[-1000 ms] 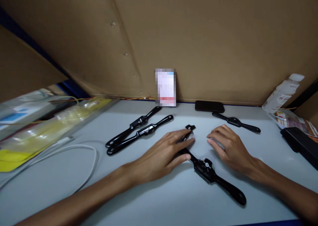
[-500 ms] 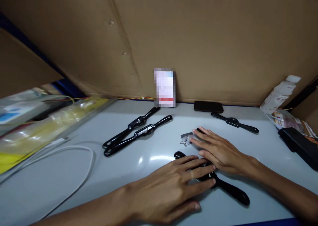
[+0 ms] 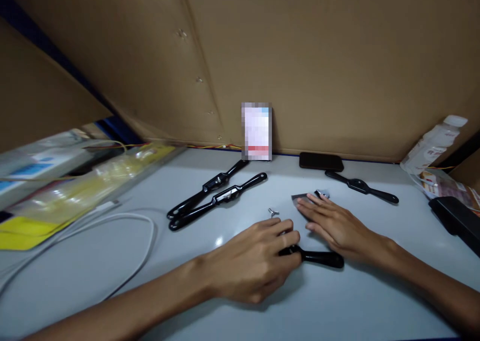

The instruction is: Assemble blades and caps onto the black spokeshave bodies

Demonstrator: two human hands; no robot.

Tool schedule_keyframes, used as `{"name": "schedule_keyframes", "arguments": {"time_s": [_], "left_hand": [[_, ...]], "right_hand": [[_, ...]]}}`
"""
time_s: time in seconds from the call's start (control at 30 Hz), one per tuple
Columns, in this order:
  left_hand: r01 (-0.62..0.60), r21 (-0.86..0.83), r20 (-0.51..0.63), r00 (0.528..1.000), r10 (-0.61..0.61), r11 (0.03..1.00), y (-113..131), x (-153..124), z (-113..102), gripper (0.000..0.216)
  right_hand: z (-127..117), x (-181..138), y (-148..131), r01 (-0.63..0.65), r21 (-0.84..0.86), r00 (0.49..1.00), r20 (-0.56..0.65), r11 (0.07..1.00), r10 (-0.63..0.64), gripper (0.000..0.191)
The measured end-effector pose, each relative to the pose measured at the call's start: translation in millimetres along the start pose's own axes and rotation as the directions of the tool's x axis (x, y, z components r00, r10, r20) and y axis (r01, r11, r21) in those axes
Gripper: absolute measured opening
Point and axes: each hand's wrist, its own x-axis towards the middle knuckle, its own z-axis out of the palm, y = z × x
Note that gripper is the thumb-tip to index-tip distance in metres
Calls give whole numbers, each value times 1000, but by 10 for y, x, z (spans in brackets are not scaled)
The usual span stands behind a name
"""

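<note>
While right fingers [image 3: 315, 208] lie outstretched on grey plate [image 3: 298, 196], left fingers [image 3: 287, 241] clasp black tool [image 3: 323, 259], end jutting rightward.

A lit-screen device [image 3: 257, 133] stands before the brown panel [image 3: 318, 66], left of a dark flat object [image 3: 321, 161] and a white-capped bottle [image 3: 431, 146].
</note>
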Motion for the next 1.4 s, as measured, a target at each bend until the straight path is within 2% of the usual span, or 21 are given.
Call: {"name": "schedule_keyframes", "arguments": {"time_s": [0.1, 0.17, 0.3, 0.4, 0.47, 0.57, 0.67, 0.73, 0.83, 0.93, 1.07, 1.13, 1.2, 1.3, 1.37, 1.4], "left_hand": [[1, -2, 26, 1000, -1, 1000, -26, 9, -30, 9], [-29, -27, 43, 999, 30, 999, 19, 35, -37, 8], [-107, -78, 60, 992, 112, 991, 192, 87, -22, 8], [-121, -62, 46, 991, 124, 991, 245, 86, 3, 13], [-71, -21, 35, 997, 72, 997, 194, 64, 17, 15], [76, 86, 51, 995, -80, 993, 31, 10, 19, 10], [238, 208, 124, 956, -267, 949, -134, -45, -27, 10], [292, 261, 196, 917, -347, 920, -211, -77, -84, 15], [286, 286, 300, 880, -368, 915, -271, -112, -174, 20], [243, 272, 342, 880, -329, 931, -258, -124, -210, 24], [176, 269, 258, 934, -247, 947, -186, -104, -158, 28], [223, 328, 211, 930, -301, 918, -180, -95, -127, 29], [344, 423, 175, 877, -448, 838, -213, -97, -115, 33], [501, 546, 164, 722, -672, 672, -296, -116, -136, 39], [538, 574, 198, 640, -743, 617, -323, -120, -159, 40], [545, 574, 220, 617, -756, 611, -318, -113, -166, 40]], "right_hand": [[-18, -28, 81, -97, -15, 990, -100, 995, 95, 45], [-26, -36, 85, -104, -7, 985, -137, 995, 102, 41], [3, -31, -29, -15, -29, 996, -90, 999, 12, 42], [48, -25, -115, 24, -54, 999, -39, 998, -27, 46], [73, -24, -133, 15, -51, 999, -47, 999, -18, 48], [91, -28, -124, -31, -43, 996, -81, 999, 27, 48], [87, -32, -119, -55, -38, 995, -80, 998, 52, 48], [77, -34, -123, -62, -31, 995, -79, 998, 60, 47], [58, -42, -126, -65, -23, 994, -88, 998, 62, 45], [43, -50, -121, -60, -25, 994, -98, 998, 58, 43], [40, -49, -119, -61, -42, 992, -114, 997, 56, 42], [43, -46, -121, -60, -47, 992, -116, 997, 55, 42], [46, -46, -123, -57, -50, 992, -119, 997, 50, 42], [47, -49, -123, -54, -60, 992, -117, 997, 47, 42], [45, -50, -122, -53, -63, 992, -114, 997, 45, 43], [44, -50, -122, -51, -62, 992, -114, 997, 44, 44]]}}
